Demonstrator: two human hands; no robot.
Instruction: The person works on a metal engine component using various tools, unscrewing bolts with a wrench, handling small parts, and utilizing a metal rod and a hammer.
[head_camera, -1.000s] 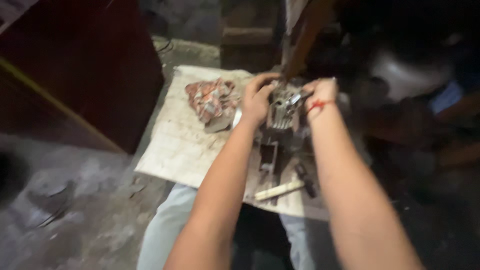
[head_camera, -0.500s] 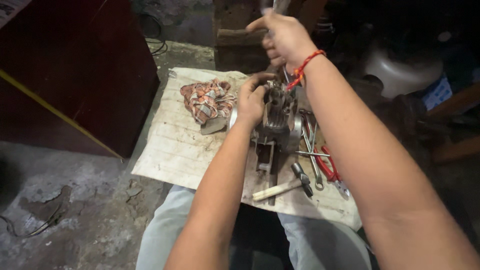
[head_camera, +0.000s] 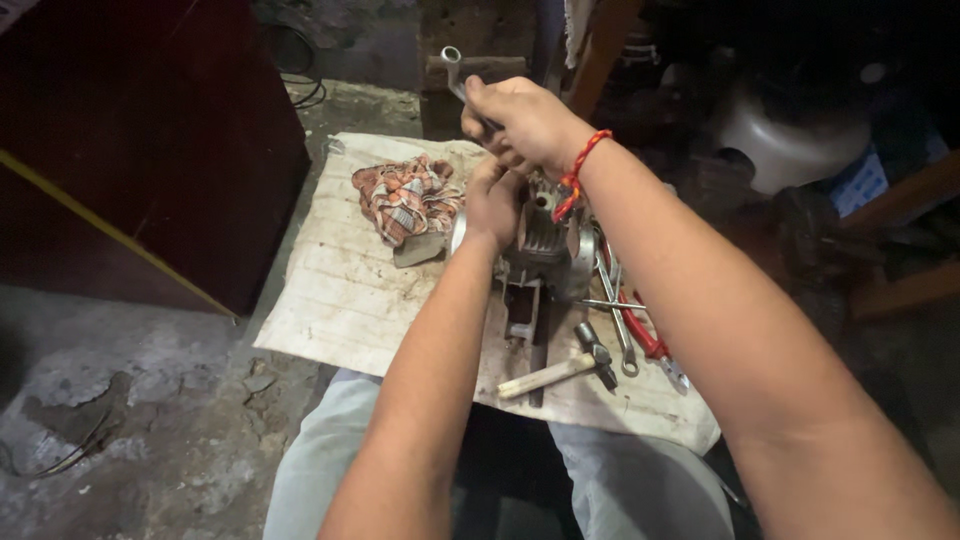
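Engine cylinder, a grey finned metal casting, stands on a dirty pale sheet spread over the floor, just in front of the seated person's knees, and the work on it looks to be in the middle rather than near either end. Left hand is pressed against the casting's near side with the fingers wrapped round its upper edge, steadying it; how firmly it clamps I cannot tell, since the right forearm crosses in front. Right hand is raised above the cylinder and clenched round the shank of a metal spanner, whose ring end sticks up and away from the part, not seated on any fastener that can be seen. Judging from that, the tool is in hand but not engaged at this instant. Whether any bolts have come off is hidden by the hands. Beside the casting lie a wooden-handled hammer, a loose spanner and red-handled pliers, all close together at the right, while a crumpled checked rag sits just left of the part. Several tools laid out suggests a job well under way, with the cylinder not yet visibly taken apart.
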